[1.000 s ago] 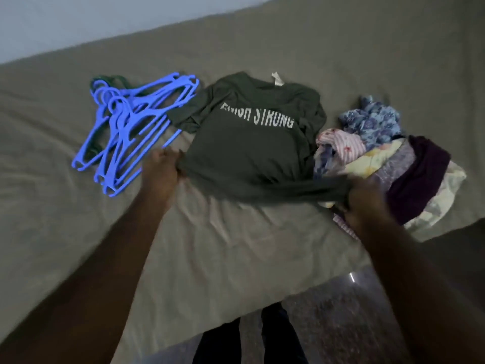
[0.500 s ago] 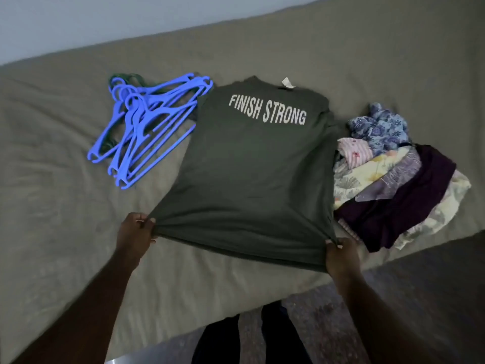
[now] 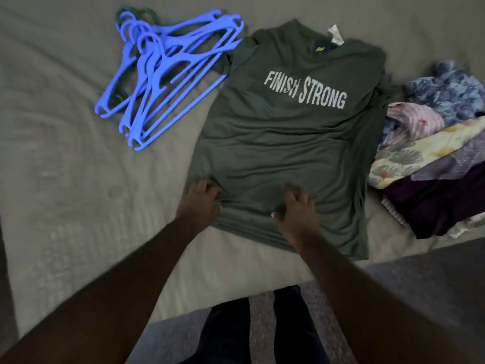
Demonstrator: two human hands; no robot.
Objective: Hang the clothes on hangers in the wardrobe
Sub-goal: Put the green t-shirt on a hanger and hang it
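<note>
The dark green T-shirt [image 3: 288, 153], printed "FINISH STRONG" in white capitals, lies flat on the bed [image 3: 78, 179], which is covered by a beige textured sheet. The collar points away from the person and the hem lies near the bed's front edge. A white neck label [image 3: 335, 35] protrudes at the collar.

The left hand [image 3: 200, 199] sits at the lower left edge of the T-shirt, its fingers bent into the fabric and gripping it. The right hand [image 3: 296, 208] sits on the lower middle of the T-shirt, its fingers curled round a gathered fold. The fabric is wrinkled around both hands.

A stack of blue plastic hangers [image 3: 162, 74] lies just left of the T-shirt, with its nearest ends touching or overlapping the left shoulder. A dark green hanger [image 3: 136, 13] shows partly beneath the stack. A pile of mixed patterned garments [image 3: 433, 158] lies just right of the T-shirt, touching its right side.
</note>
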